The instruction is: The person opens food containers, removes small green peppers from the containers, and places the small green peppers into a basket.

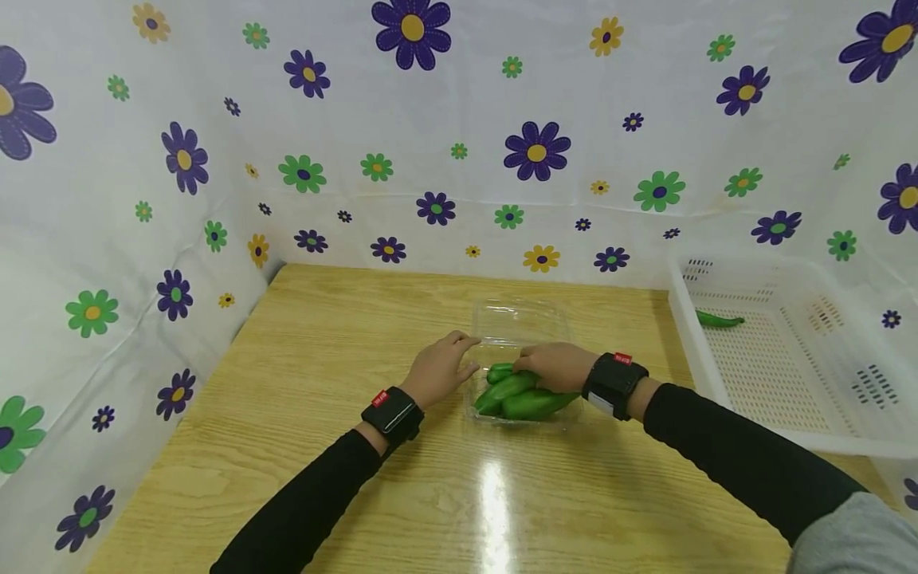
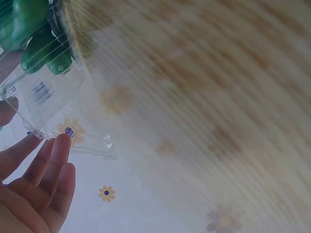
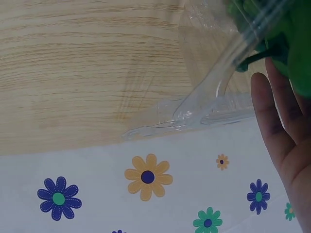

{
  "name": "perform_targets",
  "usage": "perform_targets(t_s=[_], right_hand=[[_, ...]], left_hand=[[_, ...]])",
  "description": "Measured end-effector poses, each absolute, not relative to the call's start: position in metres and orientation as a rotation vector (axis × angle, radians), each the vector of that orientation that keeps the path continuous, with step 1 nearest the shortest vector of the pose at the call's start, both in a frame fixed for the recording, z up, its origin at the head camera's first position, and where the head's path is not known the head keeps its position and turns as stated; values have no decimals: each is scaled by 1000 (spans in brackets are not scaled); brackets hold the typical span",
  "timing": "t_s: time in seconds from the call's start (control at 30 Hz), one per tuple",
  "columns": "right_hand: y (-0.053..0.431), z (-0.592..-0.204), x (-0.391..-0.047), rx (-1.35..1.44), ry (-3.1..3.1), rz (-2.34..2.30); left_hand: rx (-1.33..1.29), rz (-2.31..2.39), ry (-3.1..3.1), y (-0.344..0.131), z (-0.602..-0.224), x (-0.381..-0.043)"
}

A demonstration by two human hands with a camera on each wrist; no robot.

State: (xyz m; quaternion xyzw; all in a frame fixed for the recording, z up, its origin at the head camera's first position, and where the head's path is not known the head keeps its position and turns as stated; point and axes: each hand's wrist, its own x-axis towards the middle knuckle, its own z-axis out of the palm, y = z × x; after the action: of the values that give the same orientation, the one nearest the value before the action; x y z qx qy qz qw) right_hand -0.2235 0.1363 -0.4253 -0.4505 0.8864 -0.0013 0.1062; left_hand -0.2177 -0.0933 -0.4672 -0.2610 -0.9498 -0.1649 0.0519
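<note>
Fingers of the right hand look pretty straight against the green peppers, though I can't tell if the thumb's pinching one. Left hand is loosely spread at the left edge of the clear box, probably steadying it. Peppers sit in the box mid-frame, right under the right hand; lid's up, I guess for access. Lone pepper's in the white basket, right side of the frame, well apart.
</note>
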Motion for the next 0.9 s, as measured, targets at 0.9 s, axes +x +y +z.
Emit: perform_targets(t_s=[0.9], right_hand=[[137,-420,-232,-1267,2528,-156]], left_hand=[[-806,-484,-2907,-92,-464,-217]])
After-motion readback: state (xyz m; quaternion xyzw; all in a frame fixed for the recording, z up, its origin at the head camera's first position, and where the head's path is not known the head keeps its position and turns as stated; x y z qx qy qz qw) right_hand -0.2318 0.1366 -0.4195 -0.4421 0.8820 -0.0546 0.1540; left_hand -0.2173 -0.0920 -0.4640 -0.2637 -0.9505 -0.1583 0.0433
